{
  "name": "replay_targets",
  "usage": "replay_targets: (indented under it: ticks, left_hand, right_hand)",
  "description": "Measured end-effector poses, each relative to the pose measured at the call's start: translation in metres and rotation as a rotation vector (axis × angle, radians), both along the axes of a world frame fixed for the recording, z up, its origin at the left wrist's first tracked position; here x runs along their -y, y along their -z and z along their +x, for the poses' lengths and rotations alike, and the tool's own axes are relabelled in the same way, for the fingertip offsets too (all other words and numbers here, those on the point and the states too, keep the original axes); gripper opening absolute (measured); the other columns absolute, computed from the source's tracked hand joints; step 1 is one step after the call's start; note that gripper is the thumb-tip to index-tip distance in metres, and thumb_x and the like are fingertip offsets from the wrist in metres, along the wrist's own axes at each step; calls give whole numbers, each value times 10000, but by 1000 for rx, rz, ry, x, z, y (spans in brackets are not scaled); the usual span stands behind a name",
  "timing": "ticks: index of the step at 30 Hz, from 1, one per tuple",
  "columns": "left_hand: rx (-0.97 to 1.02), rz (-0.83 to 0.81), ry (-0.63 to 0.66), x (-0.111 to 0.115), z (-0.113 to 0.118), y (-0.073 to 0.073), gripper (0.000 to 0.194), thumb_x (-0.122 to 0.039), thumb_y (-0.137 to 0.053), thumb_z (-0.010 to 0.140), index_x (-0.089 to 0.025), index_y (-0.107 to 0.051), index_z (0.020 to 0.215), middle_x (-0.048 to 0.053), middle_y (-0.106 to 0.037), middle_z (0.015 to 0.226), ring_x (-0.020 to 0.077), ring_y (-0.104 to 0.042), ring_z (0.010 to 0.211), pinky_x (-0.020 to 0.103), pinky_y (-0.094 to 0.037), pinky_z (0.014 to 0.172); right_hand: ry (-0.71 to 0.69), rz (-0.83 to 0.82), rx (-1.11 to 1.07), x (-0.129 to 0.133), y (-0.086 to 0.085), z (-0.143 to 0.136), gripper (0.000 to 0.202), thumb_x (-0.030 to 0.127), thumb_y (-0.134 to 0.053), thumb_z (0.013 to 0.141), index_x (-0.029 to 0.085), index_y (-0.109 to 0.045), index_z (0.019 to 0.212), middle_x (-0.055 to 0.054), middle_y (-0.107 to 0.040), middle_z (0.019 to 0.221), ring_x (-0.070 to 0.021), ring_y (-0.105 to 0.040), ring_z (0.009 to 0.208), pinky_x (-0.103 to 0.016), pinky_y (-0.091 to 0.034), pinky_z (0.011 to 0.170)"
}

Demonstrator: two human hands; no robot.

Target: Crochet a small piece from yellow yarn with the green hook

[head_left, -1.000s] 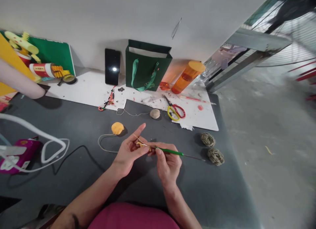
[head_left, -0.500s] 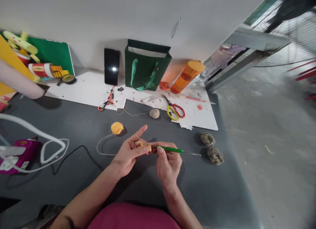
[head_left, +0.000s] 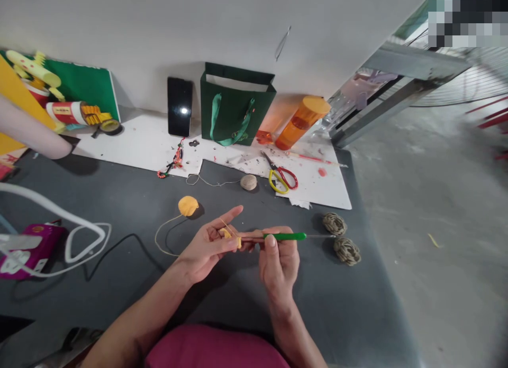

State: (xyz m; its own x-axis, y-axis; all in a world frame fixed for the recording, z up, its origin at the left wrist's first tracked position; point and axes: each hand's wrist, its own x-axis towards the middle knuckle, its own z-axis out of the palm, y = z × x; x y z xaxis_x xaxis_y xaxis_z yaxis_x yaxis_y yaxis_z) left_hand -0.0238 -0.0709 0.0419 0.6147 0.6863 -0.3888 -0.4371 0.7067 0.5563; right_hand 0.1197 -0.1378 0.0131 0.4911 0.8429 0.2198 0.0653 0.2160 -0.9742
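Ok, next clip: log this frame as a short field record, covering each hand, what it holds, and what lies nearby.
left hand: pinches small yellow crocheted piece, forefinger raised
right hand: grips green-handled crochet hook, tip at the piece
yarn: pale strand loops to small yellow yarn ball
right of hook: two olive woven balls
surface: dark grey table
behind: yellow-and-red-handled scissors, dark green paper gift bag
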Motion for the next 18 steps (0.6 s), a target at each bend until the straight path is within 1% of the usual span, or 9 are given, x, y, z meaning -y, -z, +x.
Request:
replay_targets:
  ticks: [4, 8, 10, 14, 18]
  left_hand:
    - [28, -16, 46, 0, -1, 4, 660, -198, -953, 629, -228, -760, 1260, -39, -638, 695, 88, -585, 669, 272, -458, 763]
    - [21, -12, 34, -1, -1, 3, 618, -183, -943, 645, -242, -773, 1236, -48, -629, 693, 64, -556, 634, 248, -451, 738]
    - [26, -16, 42, -1, -1, 3, 612, -193, -946, 641, -249, -777, 1227, -47, -630, 689, 67, -574, 643, 241, -447, 731]
    - [87, -29, 90, -1, -1, 3, 603, -201, -948, 630, -231, -784, 1209, -24, -664, 717, 109, -628, 696, 262, -440, 729]
    - [121, -6, 106, 1, 1, 2, 576, -200, -939, 639, -204, -789, 1195, -10, -663, 718, 134, -614, 705, 296, -429, 730]
  right_hand:
    - [-28, -31, -44, 2, 4, 3, 152, 388, -531, 1036, 258, -606, 1013, -6, -725, 778, -176, -690, 619, -331, -565, 622]
    - [-40, -33, -33, 5, 5, 4, 134, 386, -550, 1030, 265, -607, 1025, -12, -735, 808, -184, -698, 648, -333, -561, 632]
    - [-61, -34, -51, 5, 4, 5, 131, 386, -550, 1031, 267, -603, 1020, -7, -733, 800, -180, -696, 641, -330, -561, 632]
    - [-111, 0, -191, -1, -3, 3, 138, 397, -559, 1027, 269, -594, 991, 21, -719, 751, -165, -679, 579, -324, -571, 618]
    - [-201, 31, -339, -8, -8, -5, 160, 420, -589, 1012, 268, -596, 963, 38, -717, 687, -156, -668, 518, -309, -574, 577]
